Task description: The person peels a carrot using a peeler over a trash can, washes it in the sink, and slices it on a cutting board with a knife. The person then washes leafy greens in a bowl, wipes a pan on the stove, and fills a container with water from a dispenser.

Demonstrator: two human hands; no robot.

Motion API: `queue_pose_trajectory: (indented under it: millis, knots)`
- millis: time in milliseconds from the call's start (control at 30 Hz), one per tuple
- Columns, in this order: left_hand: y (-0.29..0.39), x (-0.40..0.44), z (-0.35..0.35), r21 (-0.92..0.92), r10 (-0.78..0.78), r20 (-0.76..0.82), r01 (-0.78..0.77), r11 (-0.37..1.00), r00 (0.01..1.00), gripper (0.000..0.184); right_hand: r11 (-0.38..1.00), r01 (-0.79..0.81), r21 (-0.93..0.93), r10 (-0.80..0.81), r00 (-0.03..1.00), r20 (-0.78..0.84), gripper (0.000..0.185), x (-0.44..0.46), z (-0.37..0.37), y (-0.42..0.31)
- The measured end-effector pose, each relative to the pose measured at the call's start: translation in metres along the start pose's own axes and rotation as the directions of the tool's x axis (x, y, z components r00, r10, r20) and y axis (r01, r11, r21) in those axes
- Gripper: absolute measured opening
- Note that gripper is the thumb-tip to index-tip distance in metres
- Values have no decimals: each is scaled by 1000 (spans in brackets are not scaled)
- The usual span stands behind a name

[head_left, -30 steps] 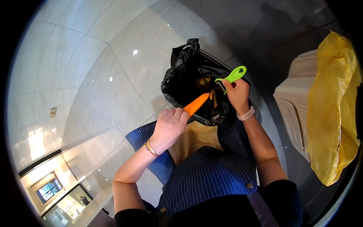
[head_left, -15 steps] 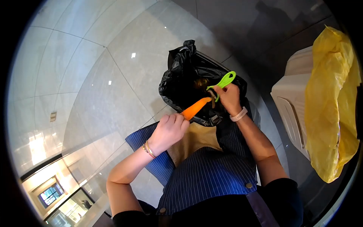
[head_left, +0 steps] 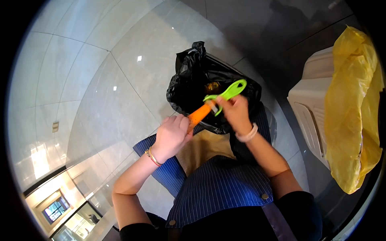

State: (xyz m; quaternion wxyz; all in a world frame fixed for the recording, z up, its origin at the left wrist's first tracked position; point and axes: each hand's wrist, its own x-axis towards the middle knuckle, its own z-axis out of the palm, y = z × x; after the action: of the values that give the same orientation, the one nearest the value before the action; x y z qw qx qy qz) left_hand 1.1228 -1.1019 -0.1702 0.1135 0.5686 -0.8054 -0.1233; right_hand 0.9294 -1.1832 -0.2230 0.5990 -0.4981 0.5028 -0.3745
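Observation:
An orange carrot (head_left: 198,115) slants up to the right, its thick end wrapped by the closed fingers of my left hand (head_left: 172,134). In my right hand (head_left: 235,113) is a bright green peeler (head_left: 232,90), gripped near its head, with the loop handle pointing up and to the right. The peeler's blade rests at the carrot's far tip. Both tools are held over the mouth of a bin lined with a black bag (head_left: 187,74). Something brownish, perhaps scraps (head_left: 212,87), shows inside the bag, too dark to make out.
A blue striped apron (head_left: 225,188) covers my lap, close below the bin. To the right stands a pale plastic bin (head_left: 307,100) with a yellow bag (head_left: 350,112) over it. Grey floor tiles (head_left: 116,80) surround the black bag.
The peeler has moved left and come onto the carrot's tip. My left hand has shifted slightly left and down with the carrot. A peel strip seen hanging by the blade no longer shows.

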Motion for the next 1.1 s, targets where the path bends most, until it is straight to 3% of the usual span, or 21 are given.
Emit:
queue_pose_trajectory:
  millis: [33,67,133,167,233,300,333,367,400,433,467,533,600,667,700,733,800,867,933,1033,1100]
  knots:
    - [-1,-3,-1,-3,-1,2,1,1000,1000,30,992,-97,-82,90,993,-79,13,16,-11,25]
    - [-3,-5,-1,-41,-44,-22,43,998,999,32,960,-43,-276,10,993,-118,14,28,-24,37]
    - [-7,-3,-6,-73,-87,-53,83,994,995,33,901,32,-432,-114,980,-165,15,36,-35,32]
    - [-8,-4,-7,-88,-158,-28,155,984,987,32,902,32,-431,-112,981,-160,15,37,-36,34]
    - [-8,-5,-10,-102,-225,1,224,969,974,31,861,188,-472,-299,939,-170,15,33,-34,8]
    - [-8,-6,-15,-282,-354,45,351,893,934,29,880,257,-400,-359,911,-205,13,25,-23,-4]
    - [-9,-6,-17,-278,-350,40,347,896,936,29,886,326,-328,-412,878,-241,12,21,-18,-9]
    - [-9,-8,-20,-441,-431,75,417,794,899,30,823,465,-326,-533,830,-163,12,20,-14,-11]
    - [-9,-10,-27,-585,-499,126,470,661,858,31,669,449,-592,-493,864,98,14,29,-18,3]
    - [-7,-11,-39,-662,-534,216,525,535,817,32,671,329,-664,-350,930,107,16,29,-19,20]
    - [-1,-12,-56,-655,-526,217,522,547,822,32,654,203,-729,-198,976,93,17,25,-18,23]
    - [19,-5,-99,-775,-561,131,437,456,818,34,796,271,-542,-350,936,-46,18,5,-9,-35]
    - [45,5,-155,-746,-581,102,449,492,807,37,902,201,-383,-248,966,-77,14,-25,-5,-95]
    - [67,16,-212,-476,-472,-92,378,794,877,41,961,170,-217,-202,970,-136,11,-60,-1,-165]
    - [75,20,-236,-342,-333,-197,253,905,922,44,943,276,-186,-306,939,-156,11,-75,-6,-193]
    - [90,27,-261,-332,-325,-200,248,910,924,44,911,382,-156,-406,896,-179,11,-89,-12,-218]
    - [125,43,-315,-199,-199,-257,150,968,946,45,953,288,94,-267,945,-191,10,-119,-34,-282]
    - [161,60,-365,-202,-145,-249,95,975,957,45,842,6,540,98,982,-163,9,-137,-64,-369]
    - [204,80,-413,-222,-76,-251,19,975,965,45,652,-75,755,256,958,-126,13,-152,-101,-441]
    - [265,109,-471,-252,13,-221,-70,965,975,43,569,-73,819,237,968,-78,17,-182,-167,-523]
    - [306,129,-505,-248,78,-213,-131,960,974,41,597,58,800,174,964,-200,26,-213,-203,-577]
